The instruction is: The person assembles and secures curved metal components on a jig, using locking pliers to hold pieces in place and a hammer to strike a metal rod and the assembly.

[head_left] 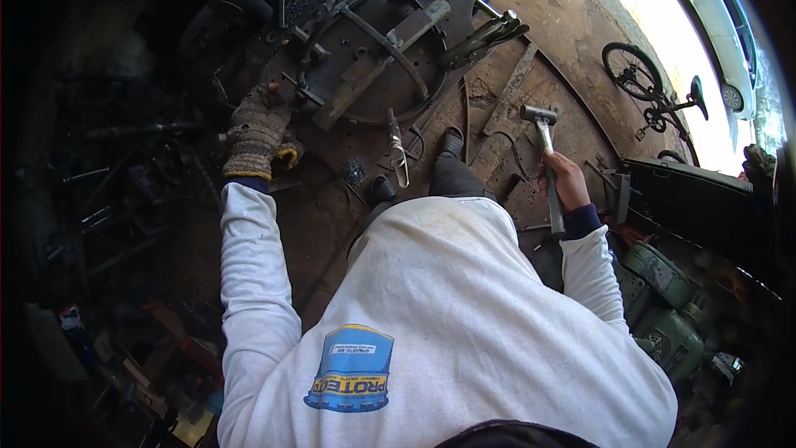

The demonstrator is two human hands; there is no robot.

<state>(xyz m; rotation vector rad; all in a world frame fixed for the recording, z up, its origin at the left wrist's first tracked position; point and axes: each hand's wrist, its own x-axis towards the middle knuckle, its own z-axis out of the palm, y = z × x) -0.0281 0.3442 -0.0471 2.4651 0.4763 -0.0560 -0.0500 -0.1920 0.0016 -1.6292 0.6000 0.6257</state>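
My right hand (pixel 566 181) is bare and closed around the handle of a hammer (pixel 541 114), held head up to the right of my legs. My left hand (pixel 259 129), in a knitted grey-brown glove with yellow edging, is at the left edge of a dark metal worktable (pixel 332 149). Its fingers look bent together, and one bare fingertip pokes out of the glove; what they grip, if anything, is hidden. Beside them is a short metal rod (pixel 303 90). A round metal frame (pixel 390 37) lies on the table, crossed by a flat bar (pixel 381 65).
At the table's near edge is a silver plier-like tool (pixel 398 159); a dark clamp-like tool (pixel 487 40) is at its right side. Metal strips (pixel 512 87) lie on the brown floor. A bicycle (pixel 643 87), green machinery (pixel 663 307) and a white car (pixel 713 21) are to the right.
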